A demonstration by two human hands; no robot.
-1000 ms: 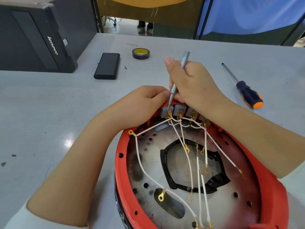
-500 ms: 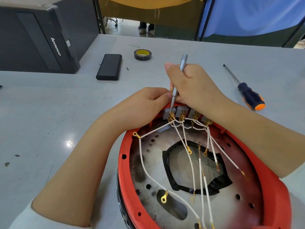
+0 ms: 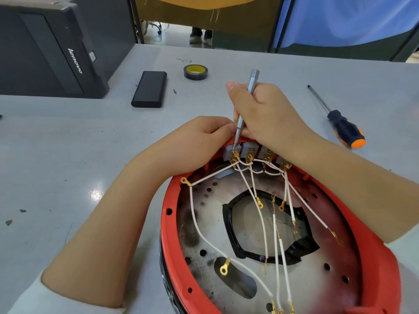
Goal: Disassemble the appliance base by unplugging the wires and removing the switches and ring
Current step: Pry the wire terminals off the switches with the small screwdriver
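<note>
Gripping: right hand [image 3: 267, 116] held grey metal bit [image 3: 246, 105], tip at leftmost switch [image 3: 229, 152] | left hand [image 3: 199, 141] apparently clasped red appliance base [image 3: 172, 234] rim, frame centre | white wires [image 3: 260, 214] still plugged.

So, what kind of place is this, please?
Probably a repair workbench in an office-like room: a grey table with a screwdriver, a roll of tape and a desktop computer.

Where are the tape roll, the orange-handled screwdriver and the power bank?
tape roll [image 3: 195, 72], head view, on its yellow core.
orange-handled screwdriver [image 3: 344, 128], head view, on the black grip.
power bank [image 3: 149, 89], head view, on its top face.
</note>
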